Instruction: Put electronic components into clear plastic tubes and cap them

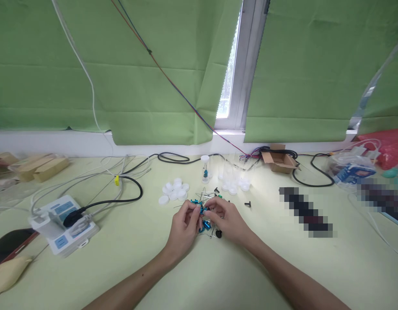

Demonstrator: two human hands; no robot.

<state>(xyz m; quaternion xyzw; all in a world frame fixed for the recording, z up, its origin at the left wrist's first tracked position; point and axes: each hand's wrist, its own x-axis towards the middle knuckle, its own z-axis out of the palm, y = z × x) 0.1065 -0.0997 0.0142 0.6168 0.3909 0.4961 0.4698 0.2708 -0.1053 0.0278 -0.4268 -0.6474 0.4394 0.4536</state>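
My left hand (pixel 183 226) and my right hand (pixel 229 219) meet over the middle of the table, fingertips pinched together on a small blue metal part (pixel 203 210). Its exact kind is too small to make out. Beneath and around my fingers lies a loose pile of blue metal pieces (pixel 206 224), thin metal rods (pixel 203 194) and a round black piece (pixel 219 234), partly covered by my hands. Small black screw-like pieces (pixel 247 204) lie to the right of my right hand. Behind the pile, a clear capped tube (pixel 205 170) stands upright with a blue piece inside.
White round caps (pixel 177 189) lie in a group at the left of the tube. Clear tubes (pixel 231 174) stand among more caps at its right. A power strip (pixel 68 224) with plugs and cables sits left. An opened cardboard box (pixel 279 161) stands at the back.
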